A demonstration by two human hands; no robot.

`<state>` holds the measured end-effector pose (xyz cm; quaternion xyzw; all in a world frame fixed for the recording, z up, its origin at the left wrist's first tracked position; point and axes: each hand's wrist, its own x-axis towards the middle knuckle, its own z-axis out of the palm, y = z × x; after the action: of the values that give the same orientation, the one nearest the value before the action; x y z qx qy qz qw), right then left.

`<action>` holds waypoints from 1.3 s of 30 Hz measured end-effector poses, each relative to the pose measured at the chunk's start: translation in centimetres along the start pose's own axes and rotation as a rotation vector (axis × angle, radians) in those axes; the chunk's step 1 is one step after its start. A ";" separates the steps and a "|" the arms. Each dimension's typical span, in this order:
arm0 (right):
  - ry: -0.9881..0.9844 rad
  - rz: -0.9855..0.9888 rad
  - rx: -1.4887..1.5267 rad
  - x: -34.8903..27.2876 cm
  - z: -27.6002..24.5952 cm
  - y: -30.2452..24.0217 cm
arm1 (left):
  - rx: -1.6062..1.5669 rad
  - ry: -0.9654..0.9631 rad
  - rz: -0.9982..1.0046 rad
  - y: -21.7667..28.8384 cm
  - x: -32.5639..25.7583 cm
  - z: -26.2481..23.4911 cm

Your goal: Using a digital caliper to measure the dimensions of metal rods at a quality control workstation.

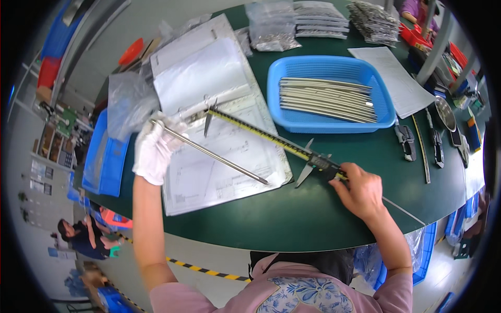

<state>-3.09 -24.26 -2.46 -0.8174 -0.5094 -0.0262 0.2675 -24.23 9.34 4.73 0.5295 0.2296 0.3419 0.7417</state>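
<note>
My left hand [152,156], in a white glove, is closed around one end of a slim metal rod [222,159]. The rod slants down to the right above printed drawing sheets [209,190] in an open binder. My bare right hand [360,190] grips a digital caliper [263,133] by its display end. Its jaws are spread wide, and the beam runs up and left so that its far end comes near the gloved hand. Apart from the caliper, the rod crosses lower down. Several similar rods [326,99] lie side by side in a blue plastic basket [334,128].
Bagged parts [271,31] line the table's far side. A paper sheet [394,78], more calipers [406,143] and a metal bowl [445,113] lie on the right. A blue tray [117,167] stands at the left, beside a plastic bag [130,101]. Another person [86,237] sits at far left.
</note>
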 end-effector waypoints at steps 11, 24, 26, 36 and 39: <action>0.091 0.018 -0.007 -0.9 -1.3 -2.8 | -0.346 0.111 -0.111 -9.4 -2.4 -1.8; 0.045 0.005 0.029 0.3 0.3 -2.8 | -0.445 0.055 -0.200 -9.2 -3.2 -1.2; 0.043 0.010 0.034 0.2 0.4 -2.7 | -0.445 0.059 -0.208 -9.2 -3.3 -1.2; -0.001 0.031 0.060 -0.2 0.9 -2.1 | -0.410 0.052 -0.212 -9.1 -3.4 -1.0; -0.011 0.032 0.070 -0.3 1.0 -2.2 | -0.416 0.044 -0.207 -9.0 -3.5 -1.1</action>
<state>-5.34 -23.34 -2.50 -0.8156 -0.4984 0.0004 0.2938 -24.98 5.52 -4.24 0.3314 0.2236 0.3153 0.8607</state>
